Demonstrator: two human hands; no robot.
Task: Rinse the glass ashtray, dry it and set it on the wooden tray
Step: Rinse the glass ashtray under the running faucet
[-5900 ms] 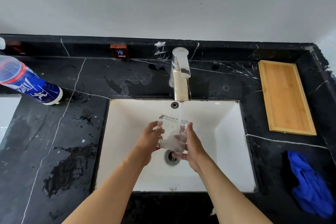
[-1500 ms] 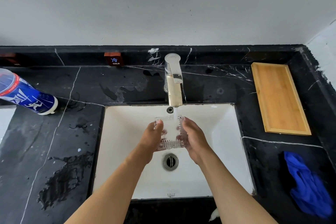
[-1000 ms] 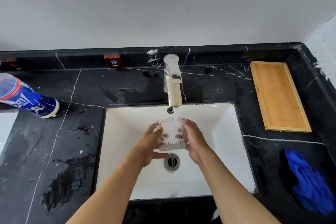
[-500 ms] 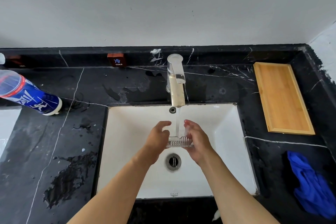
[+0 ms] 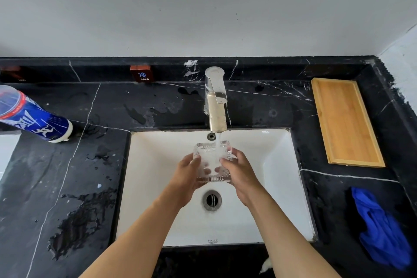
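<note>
From the head camera, the glass ashtray (image 5: 212, 161) is held over the white sink (image 5: 279, 176), right under the tap (image 5: 215, 101). Water runs from the tap into it. The left hand (image 5: 188, 175) grips its left side and the right hand (image 5: 239, 174) grips its right side, fingers curled tight around the glass. The drain (image 5: 211, 200) sits just below the hands. The wooden tray (image 5: 345, 122) lies on the black counter (image 5: 67, 165) to the right, well apart. A blue cloth (image 5: 381, 230) lies near the tray. A blue bottle (image 5: 33, 117) stands at the far left.
</note>
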